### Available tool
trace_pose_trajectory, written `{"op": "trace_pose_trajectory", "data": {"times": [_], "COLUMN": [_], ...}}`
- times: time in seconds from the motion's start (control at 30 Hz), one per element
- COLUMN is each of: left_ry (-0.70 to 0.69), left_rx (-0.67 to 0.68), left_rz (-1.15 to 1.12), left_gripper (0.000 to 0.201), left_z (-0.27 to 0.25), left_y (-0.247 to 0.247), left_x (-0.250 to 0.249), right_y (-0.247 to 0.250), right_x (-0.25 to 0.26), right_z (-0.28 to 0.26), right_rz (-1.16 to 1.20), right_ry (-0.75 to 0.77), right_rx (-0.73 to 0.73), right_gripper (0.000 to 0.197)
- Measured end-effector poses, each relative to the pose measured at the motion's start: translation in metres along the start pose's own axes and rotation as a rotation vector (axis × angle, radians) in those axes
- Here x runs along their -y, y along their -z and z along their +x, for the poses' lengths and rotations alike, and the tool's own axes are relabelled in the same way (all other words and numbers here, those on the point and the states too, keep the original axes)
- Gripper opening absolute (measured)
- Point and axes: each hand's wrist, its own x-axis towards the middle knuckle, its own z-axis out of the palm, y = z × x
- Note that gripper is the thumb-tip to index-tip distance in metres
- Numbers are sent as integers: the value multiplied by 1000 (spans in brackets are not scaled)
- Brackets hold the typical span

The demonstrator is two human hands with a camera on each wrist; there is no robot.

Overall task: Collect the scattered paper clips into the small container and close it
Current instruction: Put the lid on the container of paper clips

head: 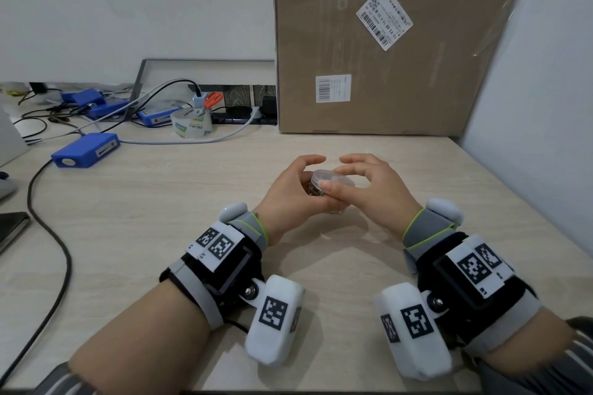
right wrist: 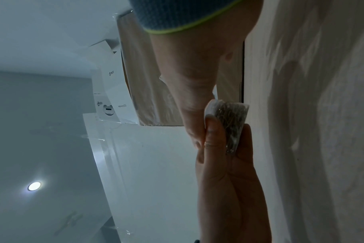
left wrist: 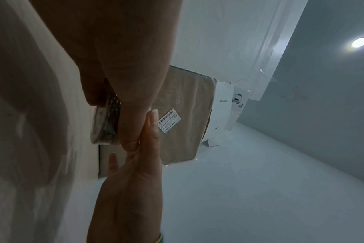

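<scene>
- At the middle of the pale wood-grain table [head: 449,202], a small round clear plastic container [head: 333,181] was held between both hands, lifted just above the surface.
- The left hand [head: 288,189] was curled round the container's left side, and the right hand [head: 362,183] was pinched on it from the right, the thumb laid across the near edge of the clear lid [head: 324,174].
- Thin metal paper clips [right wrist: 231,118] were seen packed inside through the wall; no loose clips could be made out on the table, so the collecting was judged done and the closing in hand.
- The container was judged light and stiff, with smooth walls likely to slip under a loose pinch; the thin plastic could crack if squeezed hard.
- A hold round the side wall with one hand, and pressure on the lid's rim with the other, was judged the best grip; whether the lid was fully seated could not be told.
- Behind it stood a large brown cardboard box [head: 385,42] bearing two white barcode labels, the print too small to be read with confidence.
- "deli" was printed on the roll of clear packing tape [head: 191,122] at the left.
- "PICO" was read on a white carton [right wrist: 112,92] in the right wrist view.
</scene>
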Motion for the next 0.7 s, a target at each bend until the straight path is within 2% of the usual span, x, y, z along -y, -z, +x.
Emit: {"op": "trace_pose_trajectory", "data": {"times": [0.27, 0.43, 0.57, 0.7], "left_ry": [-21, -47, -53, -54], "left_rx": [-29, -66, -59, -44], "left_rz": [16, 13, -10, -3], "left_gripper": [67, 70, 71, 71], "left_z": [0, 1, 2, 2], "left_y": [-2, -1, -2, -1], "left_x": [-1, -1, 2, 3], "right_y": [-4, -5, -1, 4], "right_x": [0, 2, 2, 8], "right_z": [1, 0, -1, -5], "right_rz": [-23, 45, 130, 241], "right_ry": [-2, -8, -64, -80], "right_rx": [-11, 45, 125, 129], "right_gripper": [45, 42, 48, 36]}}
